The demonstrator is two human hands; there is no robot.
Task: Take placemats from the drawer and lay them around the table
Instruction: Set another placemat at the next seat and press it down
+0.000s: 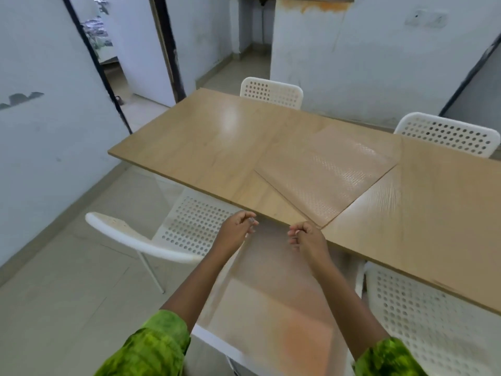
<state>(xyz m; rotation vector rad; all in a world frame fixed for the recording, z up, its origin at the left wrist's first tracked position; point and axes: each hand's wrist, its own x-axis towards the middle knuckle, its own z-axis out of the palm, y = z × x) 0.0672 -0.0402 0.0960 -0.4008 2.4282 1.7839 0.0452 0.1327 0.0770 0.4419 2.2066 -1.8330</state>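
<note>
Holding translucent placemat (271, 294) by top edge: left grip (238, 226) and right grip (303, 236) both curled tight, pinching it near the upper corners, just off near edge of desk (206, 142). Hanging down between the forearms. Prob. light, thin, flexible plastic: sags w/o support, likely a bit slick, not fragile. Best kept pinched at two corners, lowered far edge first, then smoothed flat. Second placemat (328, 175), dotted texture, already flat on desk, skewed, one corner at near edge just beside right grip. Desk: glossy wood-look top, smooth, so could slide once laid. Around it: white perforated chairs (271, 92), four in view, two per long side. Tiled floor (67, 280), pale walls, open doorway (108, 63) far left.
</note>
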